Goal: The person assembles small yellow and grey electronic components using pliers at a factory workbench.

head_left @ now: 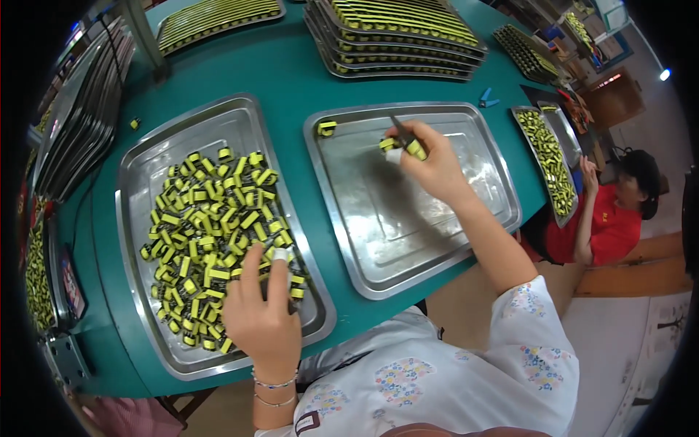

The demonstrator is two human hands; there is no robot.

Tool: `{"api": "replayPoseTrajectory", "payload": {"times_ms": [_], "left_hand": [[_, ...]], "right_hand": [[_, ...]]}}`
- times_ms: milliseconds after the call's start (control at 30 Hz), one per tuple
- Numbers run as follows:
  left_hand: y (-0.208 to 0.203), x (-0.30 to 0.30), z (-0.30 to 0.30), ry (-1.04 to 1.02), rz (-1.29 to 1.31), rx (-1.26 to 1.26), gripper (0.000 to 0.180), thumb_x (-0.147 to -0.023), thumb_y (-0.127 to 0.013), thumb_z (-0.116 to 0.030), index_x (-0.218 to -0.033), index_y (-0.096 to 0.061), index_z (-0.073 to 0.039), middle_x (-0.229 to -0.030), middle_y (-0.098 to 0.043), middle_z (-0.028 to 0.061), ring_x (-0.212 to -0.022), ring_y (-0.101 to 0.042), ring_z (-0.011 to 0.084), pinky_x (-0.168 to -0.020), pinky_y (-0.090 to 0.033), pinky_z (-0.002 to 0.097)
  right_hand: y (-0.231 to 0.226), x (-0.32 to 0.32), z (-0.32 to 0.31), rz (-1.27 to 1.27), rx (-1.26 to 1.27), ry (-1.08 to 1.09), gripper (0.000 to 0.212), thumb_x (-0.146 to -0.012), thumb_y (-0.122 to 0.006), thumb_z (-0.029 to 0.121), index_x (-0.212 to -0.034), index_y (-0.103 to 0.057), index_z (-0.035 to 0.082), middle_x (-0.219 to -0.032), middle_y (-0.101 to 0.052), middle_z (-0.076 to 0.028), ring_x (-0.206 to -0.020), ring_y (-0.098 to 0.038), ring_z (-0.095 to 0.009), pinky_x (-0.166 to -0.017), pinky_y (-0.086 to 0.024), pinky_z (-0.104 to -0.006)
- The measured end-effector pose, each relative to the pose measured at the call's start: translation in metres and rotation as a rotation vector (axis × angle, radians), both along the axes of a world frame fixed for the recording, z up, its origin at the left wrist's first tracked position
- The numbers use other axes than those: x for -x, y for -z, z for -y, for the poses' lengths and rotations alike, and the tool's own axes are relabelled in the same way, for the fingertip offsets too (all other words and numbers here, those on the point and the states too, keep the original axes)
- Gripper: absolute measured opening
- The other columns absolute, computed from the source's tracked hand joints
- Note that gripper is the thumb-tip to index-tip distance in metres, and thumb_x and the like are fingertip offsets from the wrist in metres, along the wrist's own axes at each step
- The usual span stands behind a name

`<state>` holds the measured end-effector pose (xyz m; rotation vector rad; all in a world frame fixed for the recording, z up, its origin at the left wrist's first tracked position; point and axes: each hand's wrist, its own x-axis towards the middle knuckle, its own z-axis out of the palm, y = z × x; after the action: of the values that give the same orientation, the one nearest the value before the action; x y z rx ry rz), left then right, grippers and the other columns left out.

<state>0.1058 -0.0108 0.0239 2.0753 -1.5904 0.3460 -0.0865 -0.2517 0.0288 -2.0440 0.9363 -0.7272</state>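
A: Caught how, with the right hand, over the rectangular silver metal tray at right?

B: Held a small, block-shaped yellow-and-black component clamped between the fingers, with another component just ahead, near the tips. Also gripped a dark, pointed implement; could not tell of which kind.

A: And with the left hand?

B: Reached low over the near right side of a loose heap of matching yellow-and-black components, in the second silver metal tray. Held the index and middle fingers apart; could not tell, from overhead, whether clamped on anything.

A: Spotted where else?

B: Spotted in the far left corner of the right tray, as a lone component on bare metal. Also seen in neat rows, in a stack of filled metal trays farther back on the green surface.

A: Judged how, for handling?

B: Judged light and stiff, probably smooth on the yellow faces, perhaps delicate at the dark parts. Best pinched by opposite sides of the yellow middle, gently, to avoid skidding out of the fingers. Looked easiest to lift from the top of the heap, with less risk of snagging.
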Motion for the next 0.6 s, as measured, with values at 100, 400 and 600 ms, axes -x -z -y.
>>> {"api": "replayPoseTrajectory", "payload": {"times_ms": [100,400,600], "left_hand": [[0.003,0.0,0.0,0.031,-0.031,0.071,0.044,-0.057,-0.062,0.003,-0.099,-0.068,-0.009,-0.113,-0.062,0.0084,-0.067,-0.052,0.0212,-0.053,-0.038,0.0309],[-0.004,-0.004,-0.009,0.117,-0.146,0.07,0.037,-0.058,-0.066,0.004,-0.093,-0.067,-0.007,-0.1,-0.065,0.0048,-0.07,-0.056,0.0228,-0.057,-0.043,0.0332],[0.002,-0.006,-0.009,0.222,-0.094,0.14,0.028,-0.068,-0.064,-0.007,-0.095,-0.069,-0.01,-0.097,-0.066,0.0051,-0.063,-0.05,0.0177,-0.052,-0.039,0.0288]], "right_hand": [[0.003,-0.008,0.013,-0.005,0.061,0.029,0.033,-0.077,-0.052,-0.005,-0.109,-0.059,-0.001,-0.1,-0.064,-0.006,-0.092,-0.058,-0.012,-0.084,-0.045,-0.0258],[0.022,-0.056,0.028,-0.208,0.342,0.037,0.033,-0.076,-0.057,-0.005,-0.109,-0.059,-0.001,-0.101,-0.06,-0.012,-0.096,-0.059,-0.029,-0.084,-0.046,-0.0334],[0.03,-0.075,0.027,-0.228,0.403,0.044,0.032,-0.076,-0.061,-0.003,-0.108,-0.059,0.0,-0.1,-0.058,-0.014,-0.094,-0.057,-0.034,-0.081,-0.045,-0.0377]]}}
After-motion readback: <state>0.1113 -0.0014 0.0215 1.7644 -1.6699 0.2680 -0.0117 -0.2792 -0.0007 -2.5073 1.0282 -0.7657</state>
